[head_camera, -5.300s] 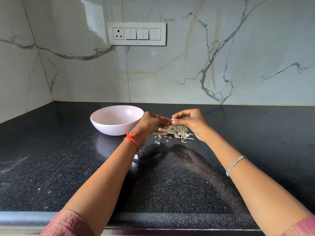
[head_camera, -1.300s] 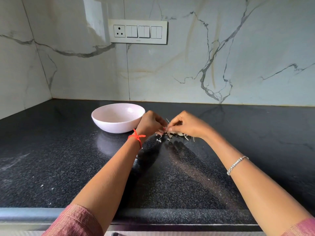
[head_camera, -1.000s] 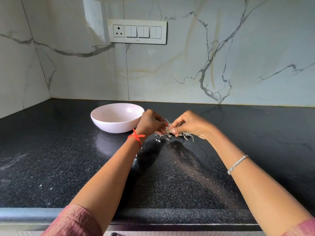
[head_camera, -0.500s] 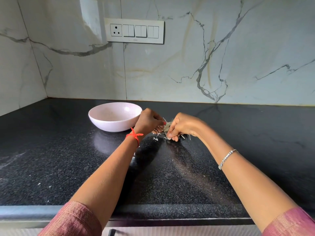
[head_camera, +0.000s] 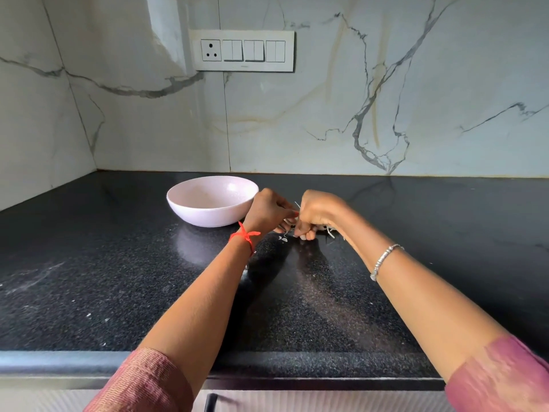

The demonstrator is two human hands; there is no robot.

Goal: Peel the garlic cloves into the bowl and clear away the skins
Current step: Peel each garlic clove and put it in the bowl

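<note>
I see both hands meeting just right of the pink bowl (head_camera: 208, 218) on the black counter (head_camera: 118, 263). The right hand (head_camera: 318, 212) curls its fingers down around the garlic skins (head_camera: 330, 231), with a few strands poking out beside it. The left hand (head_camera: 267, 212) is curled too, but I cannot tell what it pinches.
</note>
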